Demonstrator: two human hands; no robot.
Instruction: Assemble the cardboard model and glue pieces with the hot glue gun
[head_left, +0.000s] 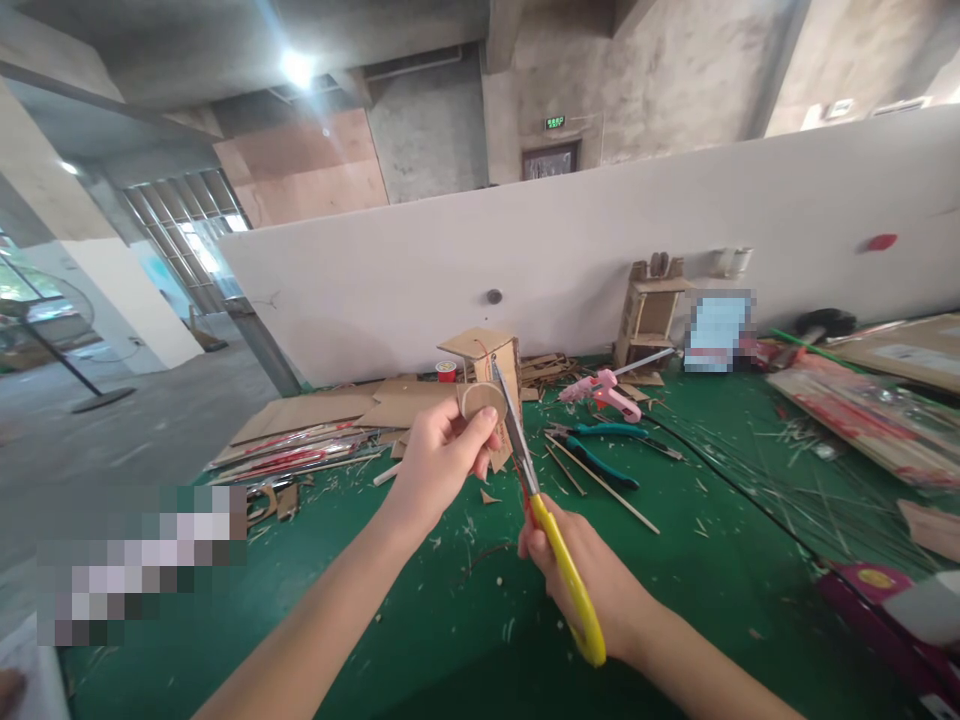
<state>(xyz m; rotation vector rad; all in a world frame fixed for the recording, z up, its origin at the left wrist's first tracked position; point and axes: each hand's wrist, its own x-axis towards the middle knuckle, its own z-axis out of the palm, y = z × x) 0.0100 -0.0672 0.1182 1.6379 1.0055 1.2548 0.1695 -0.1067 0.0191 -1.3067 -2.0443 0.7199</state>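
A round cardboard disc (480, 400) is pinched between the thumb and fingers of my left hand (442, 455). My right hand (574, 560) is wrapped round a pair of scissors (559, 560) with yellow handles. Their metal blades point up and away, close to the disc's right edge; whether they touch it I cannot tell. Directly behind the disc stands a small cardboard structure (504, 360) with a flat top and a thin red wire on it. My left hand hides its lower left part.
A pink glue gun (604, 392) and teal-handled pliers (600, 465) lie right of centre on the green table (420, 620). Cardboard sheets (307, 412) lie left. A taller cardboard structure (649, 315) stands before the white partition (375, 280). Scraps and thin sticks are scattered about.
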